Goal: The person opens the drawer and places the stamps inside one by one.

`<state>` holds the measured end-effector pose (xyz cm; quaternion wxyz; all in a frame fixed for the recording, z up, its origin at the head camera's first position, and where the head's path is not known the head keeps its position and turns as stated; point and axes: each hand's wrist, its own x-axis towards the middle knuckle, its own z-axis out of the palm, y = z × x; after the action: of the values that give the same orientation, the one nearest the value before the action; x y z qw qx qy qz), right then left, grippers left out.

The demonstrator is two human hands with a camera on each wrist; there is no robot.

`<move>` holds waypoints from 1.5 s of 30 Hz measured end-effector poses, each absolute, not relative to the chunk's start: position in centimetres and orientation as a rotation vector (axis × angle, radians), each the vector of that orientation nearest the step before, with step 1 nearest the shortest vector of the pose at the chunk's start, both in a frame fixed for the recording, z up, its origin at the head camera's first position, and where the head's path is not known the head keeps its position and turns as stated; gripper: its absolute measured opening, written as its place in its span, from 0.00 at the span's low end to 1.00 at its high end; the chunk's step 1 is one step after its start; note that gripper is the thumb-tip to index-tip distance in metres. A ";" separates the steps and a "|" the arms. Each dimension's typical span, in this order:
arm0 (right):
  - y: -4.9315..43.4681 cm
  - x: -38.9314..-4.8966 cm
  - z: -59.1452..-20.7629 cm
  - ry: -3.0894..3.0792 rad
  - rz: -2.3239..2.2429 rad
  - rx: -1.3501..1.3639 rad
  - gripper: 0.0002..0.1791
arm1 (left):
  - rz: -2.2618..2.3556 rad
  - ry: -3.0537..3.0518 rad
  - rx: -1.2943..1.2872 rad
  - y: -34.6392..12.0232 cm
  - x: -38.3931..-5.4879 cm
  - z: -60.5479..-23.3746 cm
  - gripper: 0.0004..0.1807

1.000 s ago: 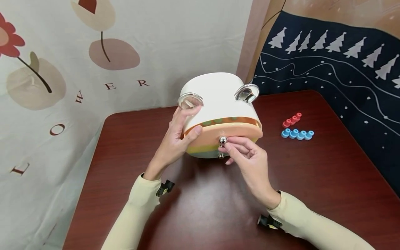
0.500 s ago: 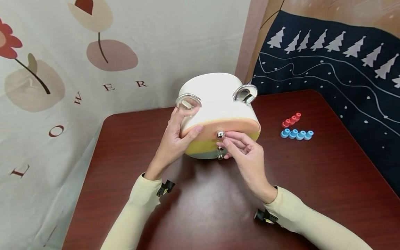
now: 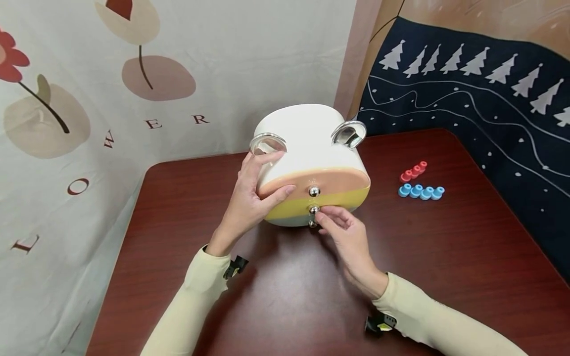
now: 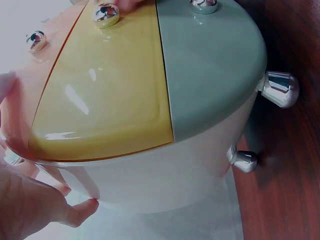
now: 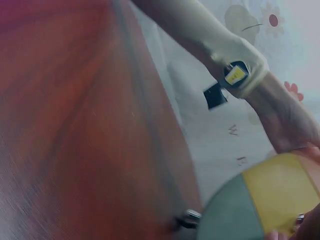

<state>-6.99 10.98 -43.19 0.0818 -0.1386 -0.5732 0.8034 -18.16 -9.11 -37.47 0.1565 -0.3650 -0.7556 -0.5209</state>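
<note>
A small white drawer cabinet (image 3: 307,138) with round silver ears stands on the table. Its peach drawer (image 3: 334,182), yellow drawer (image 3: 291,209) and grey-green drawer (image 4: 215,65) are all flush with the front. My left hand (image 3: 249,195) grips the cabinet's left side, thumb across the front and a finger by the ear. With thumb and fingers, my right hand (image 3: 349,240) pinches the silver knob (image 3: 313,209) of the yellow drawer. The left wrist view shows fingertips beside that knob. In the right wrist view most of the right hand is out of frame.
Several blue pegs (image 3: 420,192) stand in a row on the brown table (image 3: 472,237), right of the cabinet. Red pegs (image 3: 414,171) sit just behind them. A printed white cloth (image 3: 249,64) hangs behind, and a dark cloth with trees (image 3: 450,99) on the right.
The peach drawer, open a second ago, has been pushed in. My right hand has left its knob and moved down to the yellow drawer's knob. The left hand stays on the cabinet.
</note>
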 end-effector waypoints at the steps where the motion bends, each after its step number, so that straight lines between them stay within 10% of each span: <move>1: 10.8 -6.9 -43.4 -1.702 2.446 -0.433 0.11 | -1.497 -2.149 -1.053 -9.1 -18.2 -37.4 0.35; 45: 10.4 -3.1 -43.6 -2.105 2.000 -0.289 0.11 | -1.780 -1.958 -1.105 -8.5 -18.4 -34.7 0.27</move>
<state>-3.09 10.40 -43.62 0.1114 -0.0985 -0.7170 0.6810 -18.35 -8.54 -34.66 0.1367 -0.3816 -0.6764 -0.6149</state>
